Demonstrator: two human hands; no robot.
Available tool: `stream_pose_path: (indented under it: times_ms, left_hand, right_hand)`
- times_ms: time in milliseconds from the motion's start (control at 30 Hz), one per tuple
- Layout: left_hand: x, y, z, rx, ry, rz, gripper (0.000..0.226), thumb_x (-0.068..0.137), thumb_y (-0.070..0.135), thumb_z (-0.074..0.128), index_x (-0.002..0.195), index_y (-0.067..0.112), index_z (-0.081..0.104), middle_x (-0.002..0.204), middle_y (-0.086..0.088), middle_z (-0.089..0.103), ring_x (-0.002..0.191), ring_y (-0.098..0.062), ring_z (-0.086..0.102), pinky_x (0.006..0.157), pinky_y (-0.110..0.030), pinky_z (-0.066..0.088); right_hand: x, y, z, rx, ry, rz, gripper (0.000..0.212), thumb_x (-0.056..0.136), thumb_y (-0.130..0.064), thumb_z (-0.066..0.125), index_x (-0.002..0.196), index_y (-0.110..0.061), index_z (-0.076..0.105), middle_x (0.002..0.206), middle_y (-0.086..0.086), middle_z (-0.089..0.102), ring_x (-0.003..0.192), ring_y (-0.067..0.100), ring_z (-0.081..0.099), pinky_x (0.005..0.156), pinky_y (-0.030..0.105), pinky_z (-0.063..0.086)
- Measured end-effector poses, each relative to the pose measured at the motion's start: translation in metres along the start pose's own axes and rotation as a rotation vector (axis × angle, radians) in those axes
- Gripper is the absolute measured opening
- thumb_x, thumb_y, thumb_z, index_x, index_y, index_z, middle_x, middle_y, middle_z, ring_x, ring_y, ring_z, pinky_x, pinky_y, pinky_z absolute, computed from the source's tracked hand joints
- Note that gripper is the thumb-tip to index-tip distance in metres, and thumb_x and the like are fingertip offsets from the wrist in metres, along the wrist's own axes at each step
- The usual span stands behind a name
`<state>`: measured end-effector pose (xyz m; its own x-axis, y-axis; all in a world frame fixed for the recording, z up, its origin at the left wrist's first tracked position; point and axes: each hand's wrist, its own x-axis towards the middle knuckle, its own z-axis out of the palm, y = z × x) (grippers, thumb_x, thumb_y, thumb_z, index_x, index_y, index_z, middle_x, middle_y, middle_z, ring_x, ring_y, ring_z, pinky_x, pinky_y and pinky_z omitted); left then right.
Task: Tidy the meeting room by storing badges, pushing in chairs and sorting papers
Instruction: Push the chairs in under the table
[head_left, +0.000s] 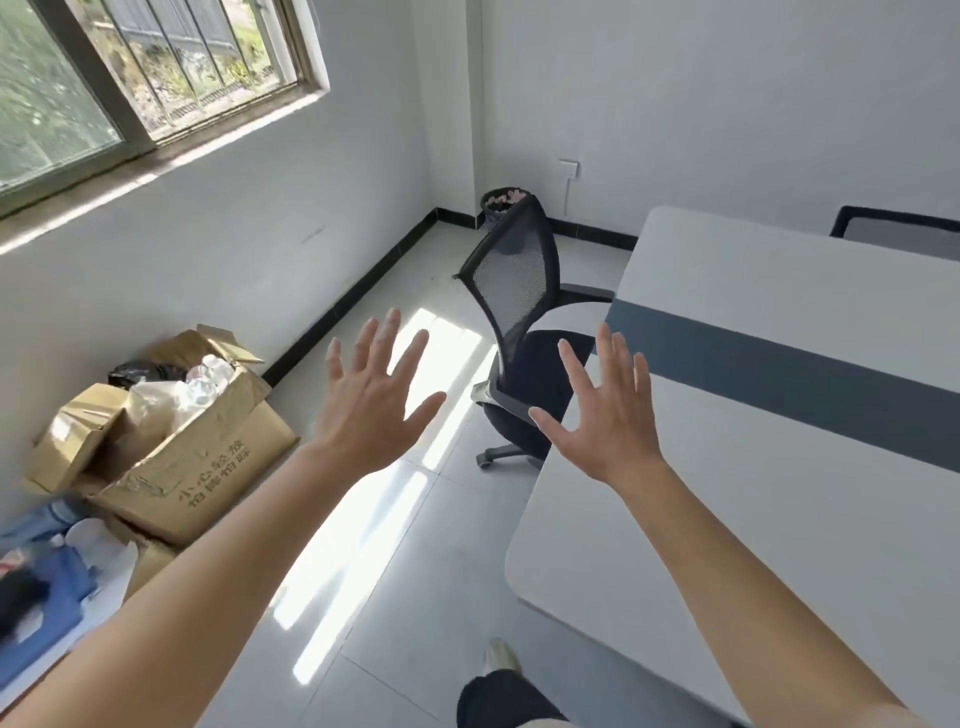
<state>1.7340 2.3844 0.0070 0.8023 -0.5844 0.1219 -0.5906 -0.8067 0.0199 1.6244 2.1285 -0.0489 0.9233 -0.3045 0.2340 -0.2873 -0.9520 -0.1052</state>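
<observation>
The left hand and right hand were raised with fingers spread, holding nothing, apart from the chair at 12 o'clock, whose seat sat against the edge of the table at 3 o'clock, with boxes at 9 o'clock.

Your left hand and right hand are both raised with fingers spread, holding nothing. Beyond them a black mesh chair stands at the white table, seat partly under its edge. Cardboard boxes lie near left.
</observation>
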Motion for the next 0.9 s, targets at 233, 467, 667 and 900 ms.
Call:
stream_pose_path:
  times_ms: [233, 467, 667, 900]
  left_hand:
    - [0.125, -0.059, 0.0, 0.0, -0.044, 0.038, 0.076, 0.095, 0.069, 0.025, 0.158, 0.03, 0.011, 0.166, -0.006, -0.007, 0.153, -0.03, -0.005, 0.12, -0.062, 0.005]
    - [0.253, -0.132, 0.028, 0.028, -0.111, 0.155, 0.076, 0.094, 0.07, 0.019, 0.158, 0.03, 0.007, 0.166, -0.006, -0.012, 0.153, -0.029, -0.008, 0.119, -0.064, 0.004]
    - [0.366, -0.196, 0.035, 0.009, -0.099, 0.346, 0.074, 0.096, 0.069, 0.021, 0.157, 0.029, 0.008, 0.166, -0.005, -0.011, 0.153, -0.028, -0.008, 0.119, -0.063, 0.0]
    - [0.474, -0.222, 0.052, -0.026, -0.152, 0.543, 0.073, 0.097, 0.067, 0.021, 0.159, 0.029, 0.008, 0.166, -0.005, -0.012, 0.153, -0.028, -0.007, 0.12, -0.061, -0.001]
  right_hand:
    - [0.132, -0.019, 0.021, -0.042, -0.106, 0.061, 0.091, 0.086, -0.085, 0.02, 0.159, -0.033, 0.01, 0.166, 0.016, -0.006, 0.152, 0.04, -0.008, 0.12, 0.061, -0.001]
    - [0.234, -0.046, 0.045, -0.087, -0.105, 0.169, 0.092, 0.084, -0.088, 0.014, 0.159, -0.033, 0.014, 0.167, 0.014, -0.001, 0.152, 0.039, -0.008, 0.12, 0.063, -0.002]
    - [0.312, -0.087, 0.071, -0.077, -0.075, 0.396, 0.094, 0.082, -0.09, 0.012, 0.157, -0.034, 0.022, 0.167, 0.013, 0.005, 0.152, 0.04, -0.002, 0.119, 0.064, -0.001]
    - [0.375, -0.128, 0.087, -0.051, -0.105, 0.52, 0.092, 0.085, -0.087, 0.018, 0.158, -0.033, 0.017, 0.167, 0.013, 0.002, 0.153, 0.037, -0.005, 0.117, 0.061, -0.01]
